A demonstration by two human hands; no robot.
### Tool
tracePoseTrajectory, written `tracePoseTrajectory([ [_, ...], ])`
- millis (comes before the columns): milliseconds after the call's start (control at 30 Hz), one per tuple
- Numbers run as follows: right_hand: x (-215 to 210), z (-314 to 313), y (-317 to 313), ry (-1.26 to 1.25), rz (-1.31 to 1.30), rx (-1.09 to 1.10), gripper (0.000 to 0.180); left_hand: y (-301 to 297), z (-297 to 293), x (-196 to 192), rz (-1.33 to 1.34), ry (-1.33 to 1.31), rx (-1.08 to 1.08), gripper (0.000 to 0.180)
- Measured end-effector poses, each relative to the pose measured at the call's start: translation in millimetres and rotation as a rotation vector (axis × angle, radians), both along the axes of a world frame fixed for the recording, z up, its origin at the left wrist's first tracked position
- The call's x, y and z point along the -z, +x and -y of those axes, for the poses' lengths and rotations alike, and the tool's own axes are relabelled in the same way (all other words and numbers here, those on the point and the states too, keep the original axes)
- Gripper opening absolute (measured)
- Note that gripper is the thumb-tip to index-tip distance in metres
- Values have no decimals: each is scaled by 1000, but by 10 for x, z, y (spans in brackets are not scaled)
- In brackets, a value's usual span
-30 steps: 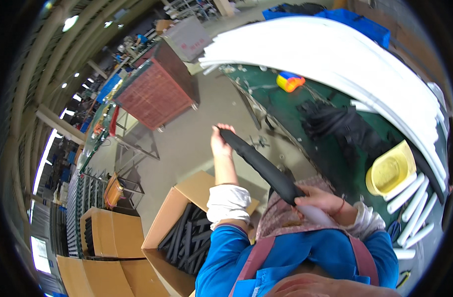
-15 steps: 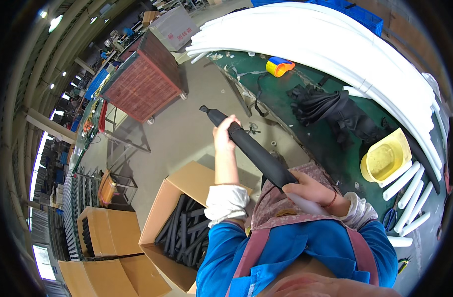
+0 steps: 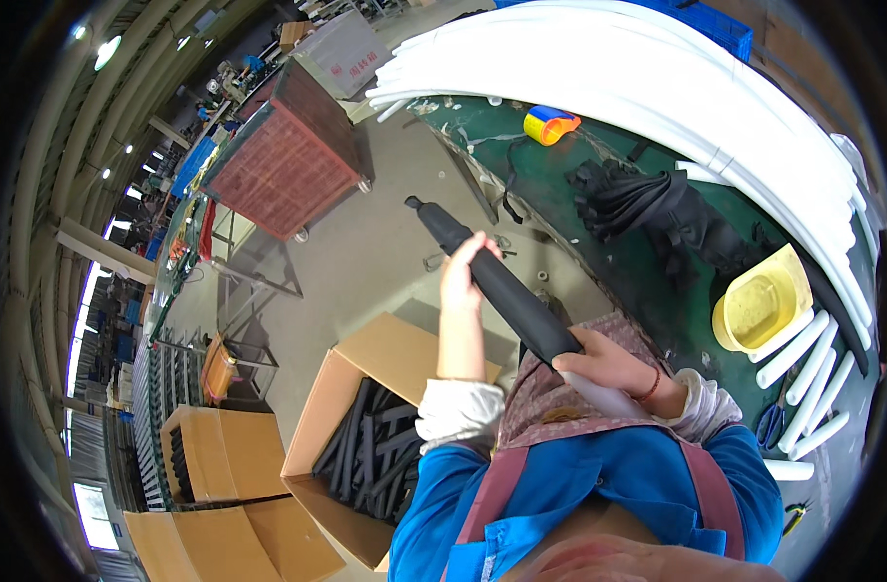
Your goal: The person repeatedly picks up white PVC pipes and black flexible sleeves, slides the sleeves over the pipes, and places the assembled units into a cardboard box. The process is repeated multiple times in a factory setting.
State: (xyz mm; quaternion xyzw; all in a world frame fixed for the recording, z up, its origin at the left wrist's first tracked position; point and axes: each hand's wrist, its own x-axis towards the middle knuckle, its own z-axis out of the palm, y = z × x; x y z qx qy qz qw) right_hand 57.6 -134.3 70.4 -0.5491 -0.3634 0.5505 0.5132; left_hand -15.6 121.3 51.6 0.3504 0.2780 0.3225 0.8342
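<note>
A black fabric sleeve (image 3: 526, 315) runs slantwise in front of me over a white foam tube (image 3: 606, 400), whose bare end shows near my apron. The sleeve's far end is narrow and bunched. My left hand (image 3: 465, 276) is closed around the upper part of the sleeve, thumb lying along it. At the sleeve's lower edge, my right hand (image 3: 613, 369) grips the sleeve and tube together, close to my body. To the right, on the green table (image 3: 598, 272), lies a pile of loose black sleeves (image 3: 657, 218).
Long white foam tubes (image 3: 618, 73) arch over the table's far side. A yellow container (image 3: 761, 303), short white tubes (image 3: 807, 383), scissors (image 3: 770, 425) and a tape roll (image 3: 550, 126) lie there. An open cardboard box (image 3: 312, 427) of black tubes stands left; a red-brown wheeled cabinet (image 3: 288, 155) is beyond.
My left hand has slid a little down the sleeve toward my right hand. The sleeve's far end has tilted slightly up. My right hand keeps its grip.
</note>
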Motion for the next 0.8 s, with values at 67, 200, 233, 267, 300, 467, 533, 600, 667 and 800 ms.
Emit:
tracePoseTrajectory([
  [67, 20, 31, -37, 29, 50, -5, 31, -19, -339, 107, 16, -77, -80, 22],
  [200, 63, 80, -27, 82, 56, -51, 36, -88, -747, -91, 61, -83, -162, 32],
  [233, 54, 71, -27, 82, 40, -69, 37, -120, -772, -121, 37, -58, -151, 27],
  [267, 84, 71, -37, 104, 39, -69, 34, -157, -788, -144, 12, -33, -141, 26],
  [300, 133, 52, -29, 133, 44, -64, 32, -165, -782, -243, 70, -62, -156, 26],
  [467, 10, 54, 31, 86, -194, -209, 40, -297, -801, -453, 178, -12, -151, 28],
  [533, -66, -4, 62, 9, -593, -262, 47, -169, -839, -379, 222, -15, -46, 27],
  [600, -202, -212, 91, -76, -661, -208, 43, 48, -771, -279, 171, -85, -59, 27],
  [667, -310, -459, 92, -143, -426, -197, 37, 204, -800, -183, 127, -150, -163, 29],
  [800, -333, -381, 40, -169, -306, -179, 22, 116, -1182, -129, -72, -66, -262, 34],
])
